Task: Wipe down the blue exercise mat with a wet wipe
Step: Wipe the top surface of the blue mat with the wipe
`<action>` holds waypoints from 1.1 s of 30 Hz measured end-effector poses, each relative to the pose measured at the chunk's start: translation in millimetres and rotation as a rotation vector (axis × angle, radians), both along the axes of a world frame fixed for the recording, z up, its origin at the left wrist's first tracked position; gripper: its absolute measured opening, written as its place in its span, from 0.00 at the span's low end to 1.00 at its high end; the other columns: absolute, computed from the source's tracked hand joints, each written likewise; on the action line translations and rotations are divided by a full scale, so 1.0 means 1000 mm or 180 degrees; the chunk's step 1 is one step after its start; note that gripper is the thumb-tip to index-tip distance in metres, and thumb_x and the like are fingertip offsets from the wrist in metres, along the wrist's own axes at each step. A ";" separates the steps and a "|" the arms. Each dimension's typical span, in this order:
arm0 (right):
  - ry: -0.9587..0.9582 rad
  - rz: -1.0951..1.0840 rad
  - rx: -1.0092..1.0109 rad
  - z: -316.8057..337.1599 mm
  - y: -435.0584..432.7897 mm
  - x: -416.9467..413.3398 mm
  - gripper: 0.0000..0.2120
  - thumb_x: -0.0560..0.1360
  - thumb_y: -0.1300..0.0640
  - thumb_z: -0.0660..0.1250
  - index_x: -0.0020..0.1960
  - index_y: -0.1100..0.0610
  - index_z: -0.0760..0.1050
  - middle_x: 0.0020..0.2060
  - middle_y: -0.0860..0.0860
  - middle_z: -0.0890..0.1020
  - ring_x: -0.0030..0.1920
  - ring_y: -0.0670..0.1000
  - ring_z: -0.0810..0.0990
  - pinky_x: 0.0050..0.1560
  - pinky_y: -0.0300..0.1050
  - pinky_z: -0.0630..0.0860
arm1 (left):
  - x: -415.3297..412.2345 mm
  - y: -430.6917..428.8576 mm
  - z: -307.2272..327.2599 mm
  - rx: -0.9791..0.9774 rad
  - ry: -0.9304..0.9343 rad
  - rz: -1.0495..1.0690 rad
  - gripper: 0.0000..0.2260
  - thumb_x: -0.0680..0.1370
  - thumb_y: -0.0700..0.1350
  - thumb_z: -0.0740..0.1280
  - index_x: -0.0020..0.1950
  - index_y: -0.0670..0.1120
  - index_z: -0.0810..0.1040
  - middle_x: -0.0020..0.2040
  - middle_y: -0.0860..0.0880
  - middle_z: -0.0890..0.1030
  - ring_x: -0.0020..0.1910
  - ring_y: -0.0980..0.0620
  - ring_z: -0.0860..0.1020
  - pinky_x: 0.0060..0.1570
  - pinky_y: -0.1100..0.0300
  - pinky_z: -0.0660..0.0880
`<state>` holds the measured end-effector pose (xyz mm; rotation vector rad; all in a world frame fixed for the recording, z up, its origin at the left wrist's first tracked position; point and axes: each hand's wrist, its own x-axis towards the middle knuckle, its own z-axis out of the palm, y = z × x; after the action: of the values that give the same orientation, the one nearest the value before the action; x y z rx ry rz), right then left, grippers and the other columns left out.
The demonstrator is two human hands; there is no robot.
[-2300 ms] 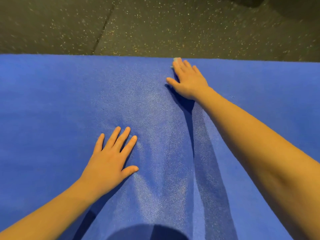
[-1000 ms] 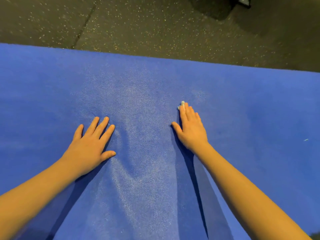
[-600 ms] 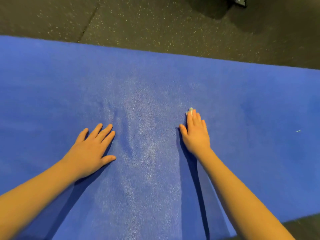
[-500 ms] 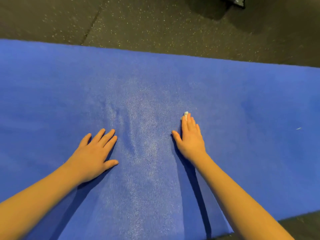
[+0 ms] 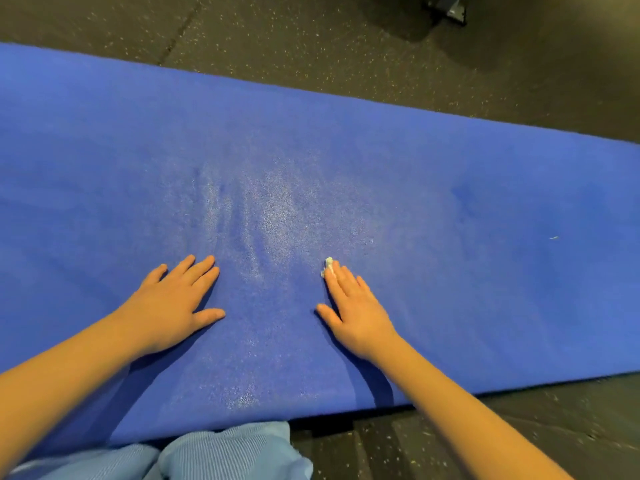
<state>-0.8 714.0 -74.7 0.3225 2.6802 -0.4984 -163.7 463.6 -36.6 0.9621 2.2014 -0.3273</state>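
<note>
The blue exercise mat (image 5: 450, 216) stretches across the floor from left to right. A glistening streak runs down its middle between my hands. My right hand (image 5: 356, 310) lies flat on the mat with straight fingers, pressing the wet wipe (image 5: 328, 264) beneath them. Only a small crumpled white tip of the wipe shows past my fingertips. My left hand (image 5: 173, 306) rests flat on the mat to the left, fingers spread, holding nothing.
Dark speckled rubber flooring (image 5: 311, 43) surrounds the mat. A dark metal foot of some equipment (image 5: 446, 8) stands at the top right. My knees in light blue ribbed fabric (image 5: 221, 455) sit at the mat's near edge. A tiny pale speck (image 5: 553, 238) lies on the mat's right side.
My right hand has dragged the wipe from the mat's far edge back toward me. The left hand stayed planted flat. The view pulled back, and the near edge and my knees came into sight.
</note>
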 end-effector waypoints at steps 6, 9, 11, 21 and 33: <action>0.0051 -0.0837 0.0198 -0.009 0.019 0.016 0.31 0.82 0.43 0.51 0.79 0.56 0.45 0.78 0.49 0.45 0.78 0.50 0.44 0.75 0.48 0.41 | 0.027 -0.008 0.005 0.0162 -0.0067 0.0229 0.33 0.80 0.63 0.48 0.79 0.49 0.41 0.78 0.53 0.37 0.77 0.52 0.40 0.75 0.51 0.43; 0.0106 -0.0364 -0.0274 0.005 -0.015 0.046 0.39 0.77 0.31 0.42 0.79 0.54 0.44 0.78 0.46 0.43 0.77 0.46 0.42 0.74 0.43 0.38 | 0.032 -0.007 0.007 0.0199 -0.0055 0.0298 0.33 0.80 0.63 0.49 0.79 0.49 0.42 0.78 0.54 0.39 0.78 0.53 0.40 0.75 0.51 0.44; 0.0052 -0.0104 -0.0332 0.014 -0.016 0.071 0.44 0.71 0.28 0.36 0.79 0.52 0.45 0.77 0.43 0.43 0.75 0.42 0.42 0.72 0.39 0.37 | 0.037 -0.006 0.010 0.0209 -0.0026 0.0315 0.33 0.80 0.63 0.49 0.79 0.49 0.43 0.79 0.53 0.40 0.78 0.52 0.41 0.75 0.51 0.44; 0.0373 -0.0009 -0.0545 0.020 -0.033 0.128 0.38 0.76 0.31 0.37 0.78 0.51 0.47 0.77 0.41 0.45 0.76 0.41 0.42 0.75 0.38 0.39 | 0.055 0.011 0.015 0.0332 0.0033 0.0338 0.33 0.81 0.62 0.51 0.79 0.47 0.47 0.79 0.51 0.43 0.78 0.52 0.44 0.75 0.52 0.45; 0.1039 -0.0029 0.0019 0.011 -0.021 0.164 0.30 0.77 0.44 0.57 0.76 0.55 0.59 0.76 0.48 0.60 0.76 0.50 0.58 0.74 0.47 0.53 | 0.080 0.032 0.024 0.0675 -0.0219 -0.0044 0.34 0.78 0.67 0.49 0.79 0.50 0.51 0.79 0.55 0.45 0.78 0.53 0.43 0.75 0.52 0.42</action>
<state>163.0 692.7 -64.0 0.2752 2.9964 -0.5906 -83.3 495.6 -12.6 1.0854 2.1986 -0.0662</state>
